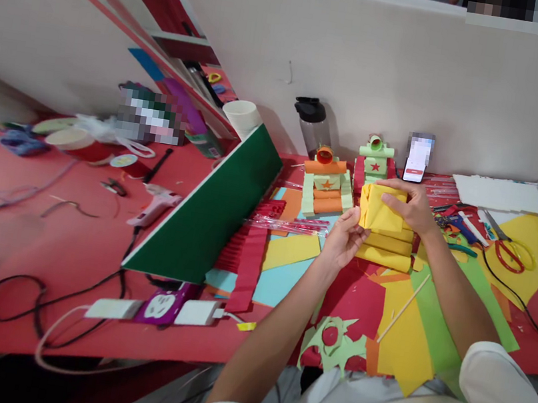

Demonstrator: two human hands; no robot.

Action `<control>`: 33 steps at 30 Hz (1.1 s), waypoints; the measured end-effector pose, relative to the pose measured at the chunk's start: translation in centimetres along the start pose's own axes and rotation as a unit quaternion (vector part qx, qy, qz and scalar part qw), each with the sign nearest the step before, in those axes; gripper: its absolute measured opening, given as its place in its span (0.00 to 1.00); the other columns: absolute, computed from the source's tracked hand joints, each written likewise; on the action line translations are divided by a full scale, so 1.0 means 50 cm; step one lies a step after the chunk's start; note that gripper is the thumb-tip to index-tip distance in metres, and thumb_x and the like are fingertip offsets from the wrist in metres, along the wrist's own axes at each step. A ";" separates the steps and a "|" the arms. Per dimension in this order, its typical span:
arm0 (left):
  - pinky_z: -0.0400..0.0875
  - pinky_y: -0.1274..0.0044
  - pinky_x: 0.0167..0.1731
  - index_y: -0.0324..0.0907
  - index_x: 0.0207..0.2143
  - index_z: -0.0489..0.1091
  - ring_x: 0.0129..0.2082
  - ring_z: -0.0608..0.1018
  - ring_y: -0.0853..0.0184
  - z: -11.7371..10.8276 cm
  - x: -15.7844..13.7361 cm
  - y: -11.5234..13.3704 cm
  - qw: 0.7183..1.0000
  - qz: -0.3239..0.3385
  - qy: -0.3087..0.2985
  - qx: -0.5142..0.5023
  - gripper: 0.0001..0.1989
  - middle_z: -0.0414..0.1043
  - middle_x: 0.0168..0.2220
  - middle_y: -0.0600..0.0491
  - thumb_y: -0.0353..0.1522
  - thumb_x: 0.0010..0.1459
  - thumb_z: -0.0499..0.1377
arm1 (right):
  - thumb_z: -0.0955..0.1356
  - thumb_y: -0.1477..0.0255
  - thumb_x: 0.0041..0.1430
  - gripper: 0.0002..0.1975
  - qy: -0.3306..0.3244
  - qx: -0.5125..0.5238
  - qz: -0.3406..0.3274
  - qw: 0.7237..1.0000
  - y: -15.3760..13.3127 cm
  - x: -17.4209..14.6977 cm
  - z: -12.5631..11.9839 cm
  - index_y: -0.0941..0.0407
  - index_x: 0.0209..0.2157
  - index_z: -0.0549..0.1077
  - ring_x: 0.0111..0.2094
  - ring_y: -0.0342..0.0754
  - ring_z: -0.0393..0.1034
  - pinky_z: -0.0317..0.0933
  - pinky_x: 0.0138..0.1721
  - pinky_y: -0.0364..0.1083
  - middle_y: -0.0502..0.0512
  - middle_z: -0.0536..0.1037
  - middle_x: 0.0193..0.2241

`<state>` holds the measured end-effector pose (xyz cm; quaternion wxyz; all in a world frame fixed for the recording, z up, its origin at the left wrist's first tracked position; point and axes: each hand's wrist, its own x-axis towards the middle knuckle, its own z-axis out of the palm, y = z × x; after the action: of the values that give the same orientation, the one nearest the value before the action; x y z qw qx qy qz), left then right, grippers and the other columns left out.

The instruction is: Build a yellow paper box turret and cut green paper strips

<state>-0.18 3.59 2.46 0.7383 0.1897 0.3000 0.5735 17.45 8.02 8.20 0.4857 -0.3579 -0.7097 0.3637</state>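
A folded yellow paper box (385,209) is held up between both hands. My right hand (413,208) grips its upper right side, with the thumb across the near face. At the lower left corner, the fingers of my left hand (343,235) are closed on the same box. Just below it lie several yellow paper rolls (384,258) side by side; whether the box touches them I cannot tell. Behind stand an orange and pale green paper tank model (328,185) and a green and red one (375,160).
A green board (201,211) leans upright left of the hands. Scissors (510,254), a wooden stick (403,308) and coloured paper sheets (292,252) surround the work. A bottle (312,127) and a phone (418,158) stand by the partition. Cables and a power strip (165,304) lie front left.
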 end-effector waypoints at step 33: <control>0.74 0.85 0.26 0.43 0.37 0.80 0.26 0.78 0.76 0.013 -0.012 0.030 0.990 0.132 -0.014 0.044 0.21 0.81 0.32 0.57 0.44 0.45 0.78 | 0.76 0.54 0.57 0.21 0.099 0.037 0.014 0.994 -0.001 -0.004 0.029 0.52 0.47 0.85 0.44 0.55 0.80 0.74 0.44 0.50 0.55 0.86 0.45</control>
<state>-0.95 3.44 4.00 0.6512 0.2683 0.2868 0.6494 16.11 7.60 7.77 0.5613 -0.3839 -0.6391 0.3593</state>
